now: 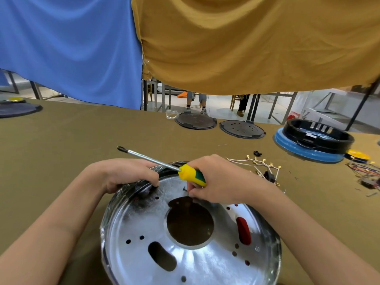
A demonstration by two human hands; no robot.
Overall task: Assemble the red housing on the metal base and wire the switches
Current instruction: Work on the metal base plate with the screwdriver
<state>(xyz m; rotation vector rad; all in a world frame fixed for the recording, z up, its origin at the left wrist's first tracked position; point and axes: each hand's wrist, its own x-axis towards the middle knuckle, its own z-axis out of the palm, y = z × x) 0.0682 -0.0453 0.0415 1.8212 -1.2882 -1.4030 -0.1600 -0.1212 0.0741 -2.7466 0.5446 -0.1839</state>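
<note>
Base (191, 254): round shiny metal plate at 6 o'clock on the table (82, 136); large round hole at centre, small holes and one oblong slot around it.
Housing (243, 230): red, seen only through a slot at 3 o'clock of the base; it appears to lie beneath the plate.
Left hand (125, 174): at 11 o'clock of the base, fingers curled over the rim and gripping it.
Right hand (222, 179): at 12 o'clock of the base; holds the screwdriver handle in the palm while the fingertips pinch a small screw (185, 189) just above the plate.
Screwdriver (164, 166): yellow-green handle, metal shaft pointing to 10 o'clock, tip in the air, clear of the plate.
Wires (261, 165): pale leads with brass terminals, loose on the table at 2 o'clock of the base, just beyond the right hand.
More wires (366, 173): coloured tangle with small parts at 3 o'clock, by the frame edge.
Black ring (317, 138): sits on a blue disc (292, 146), at 2 o'clock, well apart from the base.
Dark discs (218, 123): two, side by side at 12 o'clock, at the far table edge.
Cloths: blue (67, 48) and ochre (257, 42), hung behind the table.
</note>
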